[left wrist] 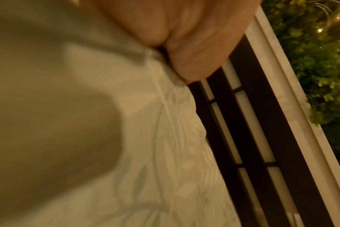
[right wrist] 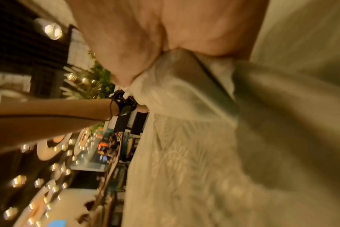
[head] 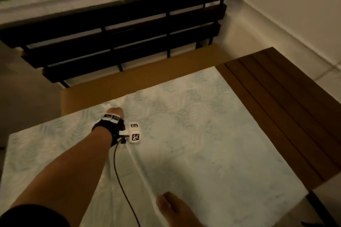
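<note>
Left grip on tablecloth, wooden table

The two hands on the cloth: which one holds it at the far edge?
The left hand, arm outstretched, pinches the cloth at its far edge; the right hand holds it near the body.

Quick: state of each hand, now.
Left hand: closed, gripping the cloth at its far edge.
Right hand: closed, pinching a fold of the cloth.

Leaf-patterned cloth lies on wooden table.
</note>
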Demonstrator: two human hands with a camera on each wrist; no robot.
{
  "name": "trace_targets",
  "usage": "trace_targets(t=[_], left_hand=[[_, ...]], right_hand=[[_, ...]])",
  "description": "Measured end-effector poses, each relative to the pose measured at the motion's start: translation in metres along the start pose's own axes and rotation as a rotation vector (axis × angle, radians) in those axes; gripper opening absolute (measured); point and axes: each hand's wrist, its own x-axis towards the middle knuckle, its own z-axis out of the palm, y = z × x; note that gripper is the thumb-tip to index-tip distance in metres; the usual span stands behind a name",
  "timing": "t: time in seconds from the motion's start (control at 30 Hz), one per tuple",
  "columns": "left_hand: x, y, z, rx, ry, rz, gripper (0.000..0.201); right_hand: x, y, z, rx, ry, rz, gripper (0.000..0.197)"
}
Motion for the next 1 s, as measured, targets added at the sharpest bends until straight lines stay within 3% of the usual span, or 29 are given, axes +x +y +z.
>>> trace_targets(t=[0.07, 0.1, 0.2, 0.27, 0.37, 0.5, 0.7, 1.0], left_hand=[[0.025, 0.006, 0.001, -0.079, 0.096, 0.013, 0.057], [0.034, 0.01, 0.007, -0.134, 0.102, 0.026, 0.062], [0.024, 0.046, 0.021, -0.486, 0.197, 0.031, 0.072], [0.013, 0.074, 0.034, -0.595, 0.186, 0.104, 0.069], [-0.011, 0.125, 0.044, -0.545, 0.088, 0.34, 0.06], [-0.044, 0.196, 0.067, -0.378, 0.121, 0.52, 0.054], [-0.076, 0.294, 0.1, -0.333, 0.208, 0.547, 0.042], [-0.117, 0.429, 0.123, -0.273, 0.34, 0.505, 0.036]], right_hand=[[0.008, 0.002, -0.017, -0.201, -0.103, 0.002, 0.086], [0.014, 0.007, -0.027, -0.333, -0.123, -0.033, 0.085], [0.032, 0.028, -0.063, -0.534, -0.052, -0.106, 0.051], [0.042, 0.043, -0.094, -0.566, 0.034, -0.104, 0.039], [0.05, 0.055, -0.145, -0.607, 0.06, -0.093, 0.038], [0.056, 0.069, -0.207, -0.62, 0.055, -0.138, 0.037], [0.057, 0.109, -0.311, -0.56, 0.101, -0.221, 0.022], [0.042, 0.159, -0.465, -0.603, 0.111, -0.27, 0.034]])
